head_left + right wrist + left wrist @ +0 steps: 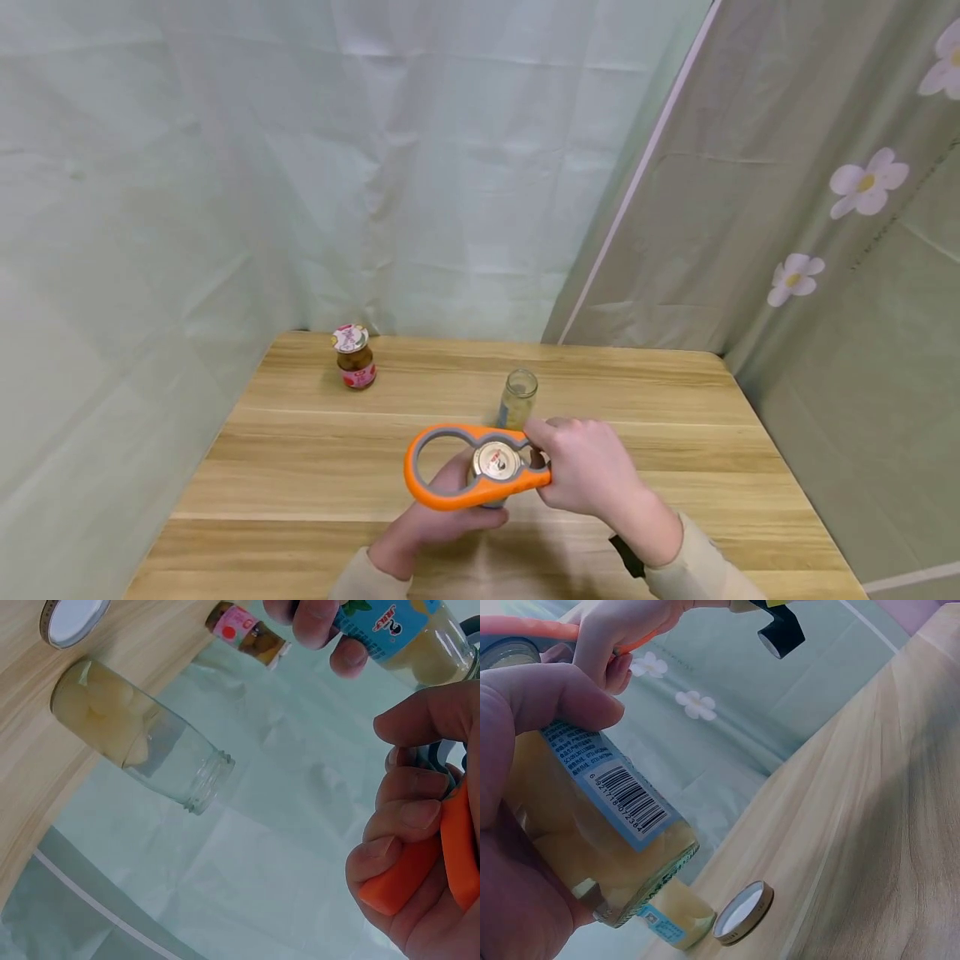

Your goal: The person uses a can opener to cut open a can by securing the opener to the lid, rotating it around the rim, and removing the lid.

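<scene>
My left hand (442, 521) grips a glass jar of pale fruit (622, 806) with a blue label, lifted over the table. An orange jar opener (457, 500) with grey-lined rings fits around the jar's metal lid (498, 460). At the opener's right end, my right hand (588, 462) holds it, fingers curled round the orange handles (409, 877) in the right wrist view. Just beyond the hands, an opened glass jar (520, 393) stands upright, pale fruit in its lower part. Beside that jar, in the left wrist view, lies a loose metal lid (742, 913), white inside.
A small jar (356, 358) with a pink label and patterned lid stands at the table's back left. The wooden table (637, 392) meets pale curtains (450, 167) along its back edge and both sides.
</scene>
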The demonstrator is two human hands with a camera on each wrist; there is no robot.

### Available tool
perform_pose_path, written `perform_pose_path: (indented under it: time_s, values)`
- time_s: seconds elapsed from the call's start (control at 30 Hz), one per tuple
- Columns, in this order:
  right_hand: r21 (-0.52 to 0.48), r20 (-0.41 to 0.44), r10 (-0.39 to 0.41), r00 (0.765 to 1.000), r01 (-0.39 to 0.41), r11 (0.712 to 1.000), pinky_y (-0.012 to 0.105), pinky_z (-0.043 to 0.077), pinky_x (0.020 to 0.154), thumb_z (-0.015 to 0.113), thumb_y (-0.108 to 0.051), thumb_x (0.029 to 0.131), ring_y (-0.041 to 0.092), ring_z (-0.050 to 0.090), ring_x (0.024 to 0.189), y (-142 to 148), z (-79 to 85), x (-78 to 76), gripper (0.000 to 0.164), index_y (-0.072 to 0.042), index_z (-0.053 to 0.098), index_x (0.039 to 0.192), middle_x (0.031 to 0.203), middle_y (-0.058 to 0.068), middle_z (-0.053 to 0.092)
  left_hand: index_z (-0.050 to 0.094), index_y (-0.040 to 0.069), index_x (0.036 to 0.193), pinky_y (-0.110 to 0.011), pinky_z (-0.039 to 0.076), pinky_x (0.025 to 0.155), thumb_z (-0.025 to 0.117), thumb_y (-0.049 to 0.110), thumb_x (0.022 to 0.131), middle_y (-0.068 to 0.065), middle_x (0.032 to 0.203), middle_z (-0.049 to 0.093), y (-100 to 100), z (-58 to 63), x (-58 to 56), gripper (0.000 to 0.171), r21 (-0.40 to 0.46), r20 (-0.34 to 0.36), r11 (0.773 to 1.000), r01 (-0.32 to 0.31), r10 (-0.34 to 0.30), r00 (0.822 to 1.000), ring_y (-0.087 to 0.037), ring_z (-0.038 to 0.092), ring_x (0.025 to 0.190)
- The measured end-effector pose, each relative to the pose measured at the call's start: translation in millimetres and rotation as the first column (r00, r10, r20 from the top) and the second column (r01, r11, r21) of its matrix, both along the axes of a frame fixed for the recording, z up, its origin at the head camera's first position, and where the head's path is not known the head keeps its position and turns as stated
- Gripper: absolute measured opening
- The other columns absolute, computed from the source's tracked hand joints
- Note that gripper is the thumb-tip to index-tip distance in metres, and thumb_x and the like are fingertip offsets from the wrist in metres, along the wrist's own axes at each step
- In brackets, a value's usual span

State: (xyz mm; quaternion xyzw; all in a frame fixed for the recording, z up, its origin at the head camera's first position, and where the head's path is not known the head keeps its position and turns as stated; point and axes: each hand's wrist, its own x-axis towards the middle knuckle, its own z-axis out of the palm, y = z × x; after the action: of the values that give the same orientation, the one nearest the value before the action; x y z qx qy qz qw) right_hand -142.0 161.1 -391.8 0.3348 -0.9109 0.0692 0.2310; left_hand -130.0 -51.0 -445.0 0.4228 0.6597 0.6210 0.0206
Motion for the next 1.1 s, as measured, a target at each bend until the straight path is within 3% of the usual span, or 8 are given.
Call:
perform_pose_path:
  time_s: [0.37, 0.7, 0.8, 0.97, 1.03, 1.1]
  values:
    - [-0.001, -0.006, -0.008, 1.0, 0.008, 1.0, 0.023, 0.027, 0.036, 0.062, -0.015, 0.051, 0.004, 0.033, 0.044, 3.0, 0.0, -1.2, 0.028, -0.028, 0.046, 0.071, 0.057, -0.018, 0.035, 0.043, 0.012, 0.147, -0.026, 0.046, 0.089, 0.067, -0.019, 0.067, -0.007, 0.138, 0.055, 1.6, 1.9, -1.4, 0.089, 0.01, 0.062, 0.999, 0.038, -0.039, 0.997, -0.021, 0.054, 0.107]
    - [-0.002, -0.02, -0.001, 1.0, 0.001, 1.0, 0.024, 0.026, 0.035, 0.061, -0.014, 0.05, 0.004, 0.034, 0.043, 1.6, -0.8, -2.6, 0.029, -0.027, 0.045, 0.072, 0.056, -0.018, 0.034, 0.042, 0.011, 0.146, -0.024, 0.046, 0.073, 0.066, -0.021, 0.068, -0.007, 0.13, 0.059, -0.9, 2.7, -0.3, 0.088, 0.022, 0.093, 0.999, 0.048, -0.05, 0.994, -0.018, 0.054, 0.089]
    - [-0.008, -0.032, 0.0, 0.999, 0.0, 1.0, 0.023, 0.026, 0.036, 0.063, -0.016, 0.05, 0.004, 0.034, 0.044, 2.3, -3.4, -1.4, 0.031, -0.027, 0.044, 0.072, 0.057, -0.019, 0.033, 0.04, 0.014, 0.148, -0.025, 0.046, 0.072, 0.068, -0.02, 0.068, -0.005, 0.129, 0.059, 0.5, -11.7, -3.1, 0.091, 0.022, 0.103, 0.999, 0.044, -0.046, 0.994, -0.018, 0.054, 0.085]
    - [-0.031, -0.021, 0.012, 1.0, -0.013, 0.999, 0.022, 0.025, 0.036, 0.065, -0.018, 0.05, 0.003, 0.033, 0.045, 4.0, -9.7, 3.1, 0.033, -0.026, 0.044, 0.075, 0.058, -0.019, 0.032, 0.044, 0.024, 0.144, -0.03, 0.045, 0.092, 0.076, -0.005, 0.073, 0.001, 0.131, 0.059, -1.7, -42.3, -7.4, 0.083, -0.026, 0.23, 0.999, -0.03, 0.035, 0.973, -0.018, 0.056, 0.104]
    - [-0.037, -0.024, 0.018, 1.0, -0.019, 0.999, 0.022, 0.026, 0.036, 0.064, -0.017, 0.05, 0.003, 0.034, 0.045, 4.3, -9.8, 2.2, 0.032, -0.025, 0.047, 0.075, 0.058, -0.019, 0.034, 0.045, 0.024, 0.143, -0.032, 0.044, 0.095, 0.074, -0.004, 0.073, 0.001, 0.133, 0.059, -2.3, -42.7, -10.3, 0.081, -0.028, 0.216, 0.999, -0.035, 0.04, 0.975, -0.019, 0.055, 0.109]
    - [-0.04, -0.038, 0.024, 0.999, -0.025, 0.999, 0.023, 0.026, 0.036, 0.063, -0.016, 0.05, 0.003, 0.034, 0.045, 3.9, -8.7, 0.0, 0.031, -0.024, 0.048, 0.075, 0.058, -0.019, 0.035, 0.044, 0.021, 0.144, -0.031, 0.048, 0.087, 0.071, -0.009, 0.072, -0.001, 0.133, 0.059, -1.1, -40.1, -14.6, 0.083, 0.0, 0.169, 1.0, -0.013, 0.012, 0.985, -0.02, 0.057, 0.103]
